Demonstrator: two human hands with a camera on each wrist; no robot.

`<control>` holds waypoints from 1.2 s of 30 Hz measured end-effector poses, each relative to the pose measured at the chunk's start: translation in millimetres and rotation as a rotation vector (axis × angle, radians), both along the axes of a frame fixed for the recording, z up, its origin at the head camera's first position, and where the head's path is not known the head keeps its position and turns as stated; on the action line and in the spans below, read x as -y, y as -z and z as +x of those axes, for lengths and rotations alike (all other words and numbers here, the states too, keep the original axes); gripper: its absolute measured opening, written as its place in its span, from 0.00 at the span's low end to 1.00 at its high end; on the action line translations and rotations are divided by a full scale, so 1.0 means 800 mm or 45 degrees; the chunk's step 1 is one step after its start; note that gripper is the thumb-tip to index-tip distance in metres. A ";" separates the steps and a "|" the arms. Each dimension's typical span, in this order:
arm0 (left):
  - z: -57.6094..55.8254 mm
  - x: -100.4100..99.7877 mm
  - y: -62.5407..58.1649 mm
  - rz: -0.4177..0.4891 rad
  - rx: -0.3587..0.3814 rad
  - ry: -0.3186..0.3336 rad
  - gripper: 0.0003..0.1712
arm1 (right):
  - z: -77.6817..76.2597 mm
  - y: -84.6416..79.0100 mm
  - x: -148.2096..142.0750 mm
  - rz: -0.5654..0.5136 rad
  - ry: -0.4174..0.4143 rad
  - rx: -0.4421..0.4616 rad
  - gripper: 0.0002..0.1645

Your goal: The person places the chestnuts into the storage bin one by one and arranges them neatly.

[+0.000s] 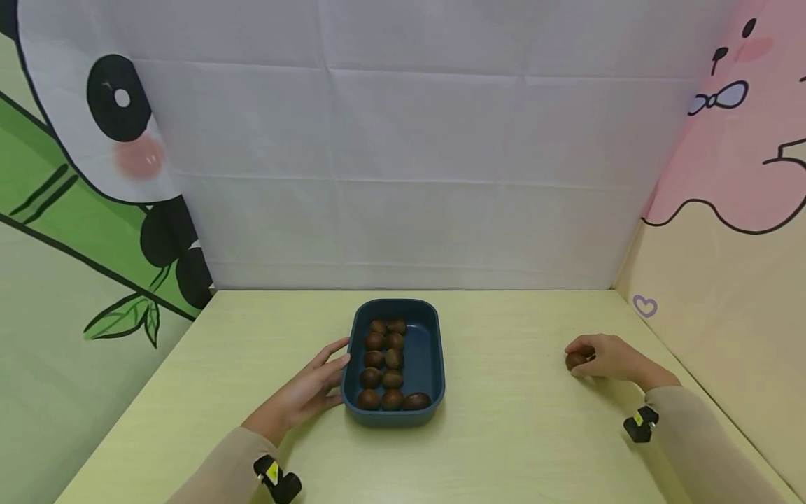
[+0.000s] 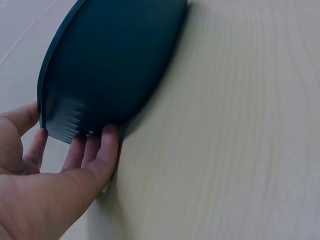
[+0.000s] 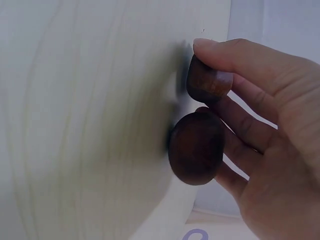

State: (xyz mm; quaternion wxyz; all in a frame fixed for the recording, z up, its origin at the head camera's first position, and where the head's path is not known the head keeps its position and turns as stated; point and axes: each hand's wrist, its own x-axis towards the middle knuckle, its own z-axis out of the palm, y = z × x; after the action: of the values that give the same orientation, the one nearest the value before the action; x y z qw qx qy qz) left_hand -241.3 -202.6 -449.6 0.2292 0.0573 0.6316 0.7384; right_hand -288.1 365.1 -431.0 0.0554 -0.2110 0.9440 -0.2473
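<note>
A dark blue rectangular tray stands on the table with several brown chestnuts inside, in rows along its left side and front end. My left hand rests its fingertips against the tray's left wall. In the left wrist view, the extended fingers touch the tray's outer side. Far to the right, my right hand pinches a chestnut between thumb and fingers, close to the tabletop. Another chestnut lies right beside it against the other fingers.
The pale wood-grain table ends at a white cloth backdrop. On the right, a cream and pink printed panel borders the table near my right arm. A green panda-print panel borders the left side.
</note>
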 end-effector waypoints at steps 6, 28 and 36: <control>0.000 0.000 -0.001 0.000 -0.004 0.002 0.37 | -0.001 -0.011 0.017 -0.008 0.013 0.007 0.23; 0.000 0.001 -0.001 -0.019 -0.011 0.000 0.37 | -0.011 -0.079 0.159 -0.117 -0.422 0.125 0.16; 0.000 -0.001 0.000 -0.013 -0.014 0.001 0.38 | -0.015 -0.091 0.219 -0.192 -0.572 0.174 0.17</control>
State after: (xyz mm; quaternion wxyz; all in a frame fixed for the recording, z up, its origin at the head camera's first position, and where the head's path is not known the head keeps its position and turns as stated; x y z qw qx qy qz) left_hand -240.9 -202.1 -449.7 0.2264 0.0604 0.6366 0.7347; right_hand -300.0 190.1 -358.3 0.1567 -0.4020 0.8464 -0.3121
